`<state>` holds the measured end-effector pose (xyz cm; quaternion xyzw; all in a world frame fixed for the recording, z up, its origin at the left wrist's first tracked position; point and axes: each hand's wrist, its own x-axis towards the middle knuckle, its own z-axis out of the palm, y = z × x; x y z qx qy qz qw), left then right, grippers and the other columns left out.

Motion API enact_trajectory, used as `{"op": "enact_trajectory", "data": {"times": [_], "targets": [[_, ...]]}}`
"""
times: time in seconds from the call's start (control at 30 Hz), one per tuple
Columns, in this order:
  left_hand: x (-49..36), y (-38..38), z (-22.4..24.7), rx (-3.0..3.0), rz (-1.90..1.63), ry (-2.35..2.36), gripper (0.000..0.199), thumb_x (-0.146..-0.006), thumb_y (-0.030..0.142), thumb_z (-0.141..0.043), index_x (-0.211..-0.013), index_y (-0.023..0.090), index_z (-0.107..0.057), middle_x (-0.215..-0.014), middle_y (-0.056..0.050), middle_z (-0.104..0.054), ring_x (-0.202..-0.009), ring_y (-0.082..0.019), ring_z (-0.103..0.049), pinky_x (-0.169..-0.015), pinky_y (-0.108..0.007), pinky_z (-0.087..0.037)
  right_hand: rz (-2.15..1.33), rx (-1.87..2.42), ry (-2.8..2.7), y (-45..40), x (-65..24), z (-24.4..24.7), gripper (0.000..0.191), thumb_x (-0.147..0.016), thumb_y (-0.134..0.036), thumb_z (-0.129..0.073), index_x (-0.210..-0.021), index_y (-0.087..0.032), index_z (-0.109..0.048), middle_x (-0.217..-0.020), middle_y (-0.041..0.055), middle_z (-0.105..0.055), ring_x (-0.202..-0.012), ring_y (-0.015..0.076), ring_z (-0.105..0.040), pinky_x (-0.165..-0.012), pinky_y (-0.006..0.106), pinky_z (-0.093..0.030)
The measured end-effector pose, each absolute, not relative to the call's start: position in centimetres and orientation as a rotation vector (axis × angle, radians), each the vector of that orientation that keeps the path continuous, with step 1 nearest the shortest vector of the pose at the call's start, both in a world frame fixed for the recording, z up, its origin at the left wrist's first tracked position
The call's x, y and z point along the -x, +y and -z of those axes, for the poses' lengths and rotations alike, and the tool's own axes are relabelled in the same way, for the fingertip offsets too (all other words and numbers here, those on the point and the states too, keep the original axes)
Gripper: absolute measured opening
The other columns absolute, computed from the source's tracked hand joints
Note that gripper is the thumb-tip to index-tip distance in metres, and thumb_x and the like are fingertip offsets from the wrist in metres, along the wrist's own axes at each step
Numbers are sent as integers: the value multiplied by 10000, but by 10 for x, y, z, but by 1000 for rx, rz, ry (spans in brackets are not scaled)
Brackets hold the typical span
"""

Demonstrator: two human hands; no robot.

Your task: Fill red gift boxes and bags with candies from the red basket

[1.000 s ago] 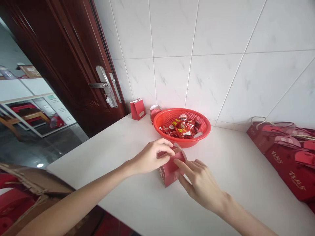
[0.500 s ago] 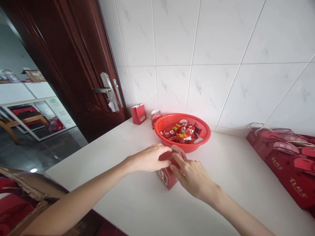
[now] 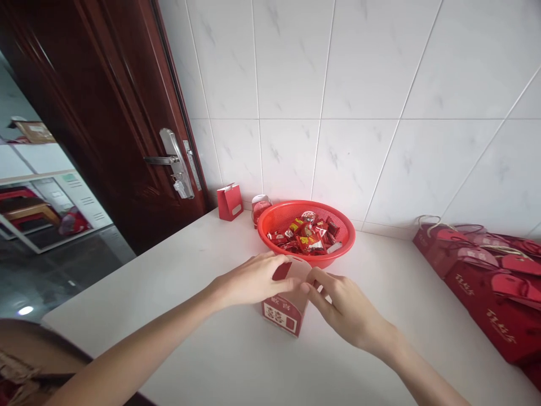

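A small red paper box (image 3: 282, 316) with a printed white panel stands on the white table, its top flaps raised. My left hand (image 3: 257, 279) grips its upper left side between thumb and fingers. On the right, my right hand (image 3: 338, 299) pinches the upper right edge. Just behind the box sits a red plastic basket (image 3: 347, 237) holding red-wrapped sweets (image 3: 310, 239).
Near the wall stand a red gift bag (image 3: 230, 203) and another small red box (image 3: 260, 208). Several red bags with cord handles (image 3: 473, 287) line the right side. A dark door (image 3: 105, 113) is at the left, beyond the white table (image 3: 169, 287).
The box has turned so that its printed front shows more, and its flaps look more upright. My right hand's fingers have shifted to the box's right edge. The camera view has shifted slightly.
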<state>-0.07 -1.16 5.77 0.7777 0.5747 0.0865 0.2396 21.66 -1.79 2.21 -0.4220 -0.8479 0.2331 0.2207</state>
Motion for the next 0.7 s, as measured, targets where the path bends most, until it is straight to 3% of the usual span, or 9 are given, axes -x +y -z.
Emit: {"op": "enact_trajectory", "data": {"times": [0.1, 0.2, 0.3, 0.4, 0.53, 0.7], "targets": [[-4, -10, -57, -2165, -220, 1635, 588, -835, 546, -644, -1348, 262, -592, -1352, -109, -616, -1221, -322, -601, -895, -352, -497, -672, 1175, -2337, -16, -219, -20, 126, -986, -296, -469, -912, -228, -545, -852, 28, -727, -710, 189, -677, -610, 281, -406], [-2, -7, -55, -2237, -262, 1619, 364, -852, 288, -549, -1204, 258, -637, -1158, -78, -671, -1065, -268, -644, -821, -328, -494, -746, 1209, -2324, -15, -223, -22, 57, -935, -227, -510, -920, -224, -565, -895, 27, -742, -753, 185, -705, -645, 285, -447], [8, 0, -51, -2247, -393, 1533, 403, -815, 151, -451, -1159, 251, -636, -1123, -47, -687, -1024, -227, -638, -837, -304, -488, -815, 1228, -2302, -13, -228, -26, 67, -931, -245, -530, -913, -222, -590, -893, 26, -744, -765, 181, -710, -668, 292, -480], [23, 10, -44, -2090, -471, 1508, 525, -747, 136, -435, -1223, 250, -626, -1247, -24, -671, -977, -207, -637, -799, -283, -494, -855, 1242, -2286, -8, -235, -29, 84, -928, -277, -563, -939, -220, -624, -903, 31, -748, -770, 183, -706, -671, 297, -501], [40, 22, -27, -1828, -479, 1452, 528, -671, 190, -471, -1164, 197, -661, -1268, -55, -659, -980, -216, -621, -763, -280, -496, -934, 1227, -2293, 1, -242, -29, 109, -928, -303, -581, -949, -220, -649, -871, 22, -745, -767, 177, -693, -674, 292, -519], [50, 24, -17, -1644, -420, 1388, 531, -705, 263, -533, -1221, 201, -641, -1248, -84, -646, -885, -195, -632, -679, -271, -502, -898, 1252, -2316, 4, -247, -28, 152, -931, -309, -579, -1041, -228, -647, -870, 21, -742, -747, 172, -684, -662, 282, -512]]}}
